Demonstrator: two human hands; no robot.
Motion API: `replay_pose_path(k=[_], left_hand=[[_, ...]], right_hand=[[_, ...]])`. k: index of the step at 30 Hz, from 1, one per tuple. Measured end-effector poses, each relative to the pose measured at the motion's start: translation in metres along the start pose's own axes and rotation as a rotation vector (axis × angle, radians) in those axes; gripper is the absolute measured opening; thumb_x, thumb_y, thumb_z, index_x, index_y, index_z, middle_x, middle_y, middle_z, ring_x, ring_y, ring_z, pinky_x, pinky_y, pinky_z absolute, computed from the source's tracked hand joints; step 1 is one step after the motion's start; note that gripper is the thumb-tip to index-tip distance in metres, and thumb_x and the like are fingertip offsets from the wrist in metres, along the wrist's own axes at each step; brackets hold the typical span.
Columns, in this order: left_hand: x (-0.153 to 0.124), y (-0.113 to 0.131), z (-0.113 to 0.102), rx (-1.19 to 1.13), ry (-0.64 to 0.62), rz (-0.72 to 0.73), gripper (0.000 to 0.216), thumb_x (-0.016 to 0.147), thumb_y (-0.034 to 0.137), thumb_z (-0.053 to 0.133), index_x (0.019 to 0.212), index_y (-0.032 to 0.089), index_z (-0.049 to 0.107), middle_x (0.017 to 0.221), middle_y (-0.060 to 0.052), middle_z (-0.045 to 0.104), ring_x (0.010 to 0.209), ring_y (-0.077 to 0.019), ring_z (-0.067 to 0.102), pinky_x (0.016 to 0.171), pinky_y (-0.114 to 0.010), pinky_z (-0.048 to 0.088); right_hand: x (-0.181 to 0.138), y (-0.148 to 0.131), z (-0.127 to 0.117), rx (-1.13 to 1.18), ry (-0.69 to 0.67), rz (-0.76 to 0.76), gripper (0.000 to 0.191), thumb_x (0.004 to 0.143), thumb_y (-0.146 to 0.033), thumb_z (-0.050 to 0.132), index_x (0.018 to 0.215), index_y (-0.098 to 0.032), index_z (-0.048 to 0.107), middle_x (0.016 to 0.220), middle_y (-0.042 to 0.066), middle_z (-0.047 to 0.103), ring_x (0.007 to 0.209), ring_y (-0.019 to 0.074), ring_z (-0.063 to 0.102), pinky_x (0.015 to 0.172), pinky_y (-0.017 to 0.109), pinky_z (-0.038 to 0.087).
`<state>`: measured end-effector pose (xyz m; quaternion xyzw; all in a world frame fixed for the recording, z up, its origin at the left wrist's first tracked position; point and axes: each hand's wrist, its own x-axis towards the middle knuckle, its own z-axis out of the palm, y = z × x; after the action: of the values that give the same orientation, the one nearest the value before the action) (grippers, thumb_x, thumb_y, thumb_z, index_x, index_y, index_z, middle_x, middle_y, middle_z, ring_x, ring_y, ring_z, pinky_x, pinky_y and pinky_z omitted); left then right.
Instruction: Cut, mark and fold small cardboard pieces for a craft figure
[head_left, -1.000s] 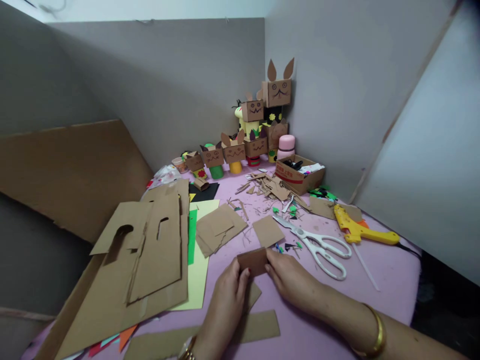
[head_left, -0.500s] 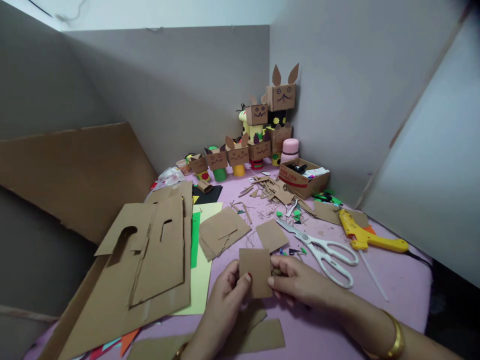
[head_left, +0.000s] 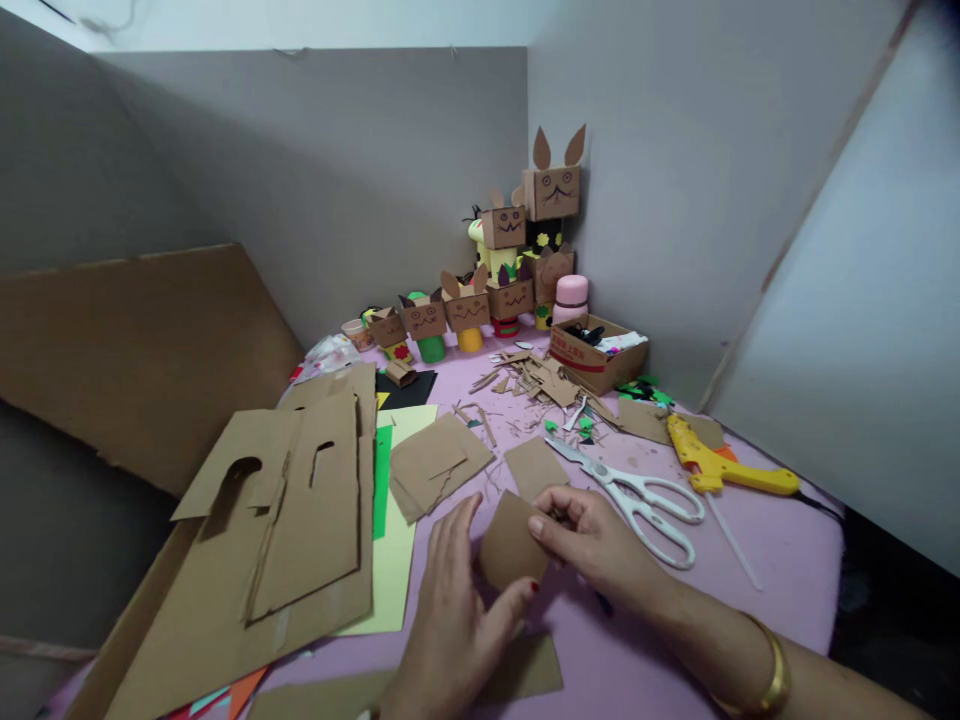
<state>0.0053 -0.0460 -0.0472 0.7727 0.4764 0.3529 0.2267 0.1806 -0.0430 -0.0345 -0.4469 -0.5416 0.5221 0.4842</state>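
A small brown cardboard piece (head_left: 510,545) is tilted above the front of the table, its right edge pinched by my right hand (head_left: 581,535). My left hand (head_left: 457,600) is open beside it, fingers spread and thumb by its lower edge; whether the thumb touches it I cannot tell. Below my hands, a cardboard strip (head_left: 529,668) lies on the pink cloth, partly covered by my left hand. Just beyond the held piece lies another cardboard square (head_left: 534,466). White-handled scissors (head_left: 637,500) rest to the right of my right hand.
Large cardboard sheets (head_left: 300,520) cover the left side, beside yellow paper (head_left: 397,570). On the right lies a yellow glue gun (head_left: 727,472). Cardboard scraps (head_left: 551,380), a small box (head_left: 592,368) and several cardboard animal figures (head_left: 465,310) stand or lie at the back.
My left hand has let go of the cardboard piece and spread its fingers. The piece has tilted in my right hand. The whole view has shifted slightly.
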Motion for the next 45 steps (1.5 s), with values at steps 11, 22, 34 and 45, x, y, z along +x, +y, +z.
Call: replay_pose_path(k=[11, 22, 34, 45], left_hand=[[-0.008, 0.006, 0.008, 0.328, -0.026, 0.187, 0.06, 0.085, 0.028, 0.05, 0.137, 0.014, 0.024, 0.122, -0.02, 0.054, 0.112, -0.0305, 0.053, 0.089, -0.046, 0.048], [-0.007, 0.001, 0.002, 0.081, -0.041, 0.085, 0.074, 0.078, 0.034, 0.062, 0.14, 0.02, 0.024, 0.139, -0.017, 0.041, 0.128, -0.0316, 0.037, 0.103, -0.052, 0.035], [0.0, 0.019, 0.007, -0.781, 0.194, -0.473, 0.057, 0.09, 0.056, 0.025, 0.138, 0.026, 0.027, 0.135, -0.01, 0.049, 0.111, -0.0214, 0.056, 0.087, -0.035, 0.051], [-0.001, 0.018, 0.002, -0.369, 0.342, -0.506, 0.046, 0.089, 0.056, 0.023, 0.082, 0.022, 0.052, 0.079, -0.003, 0.057, 0.077, -0.0202, 0.056, 0.07, -0.031, 0.047]], right_hand=[[-0.002, 0.01, 0.014, 0.057, 0.001, 0.012, 0.023, 0.077, -0.037, 0.061, 0.069, -0.017, 0.054, 0.06, -0.004, 0.05, 0.051, 0.0095, 0.044, 0.048, 0.021, 0.035], [0.001, 0.009, 0.01, 0.157, 0.003, 0.097, 0.026, 0.074, -0.039, 0.064, 0.069, -0.018, 0.051, 0.052, -0.007, 0.047, 0.041, 0.0065, 0.041, 0.041, 0.018, 0.03], [-0.007, 0.02, 0.03, 0.27, -0.021, 0.093, 0.036, 0.078, -0.053, 0.06, 0.083, -0.018, 0.05, 0.053, -0.008, 0.05, 0.04, 0.006, 0.043, 0.041, 0.017, 0.032], [-0.019, 0.021, 0.04, 0.163, -0.112, 0.029, 0.035, 0.087, -0.051, 0.049, 0.09, -0.016, 0.049, 0.052, -0.006, 0.051, 0.041, 0.0066, 0.046, 0.042, 0.017, 0.031]])
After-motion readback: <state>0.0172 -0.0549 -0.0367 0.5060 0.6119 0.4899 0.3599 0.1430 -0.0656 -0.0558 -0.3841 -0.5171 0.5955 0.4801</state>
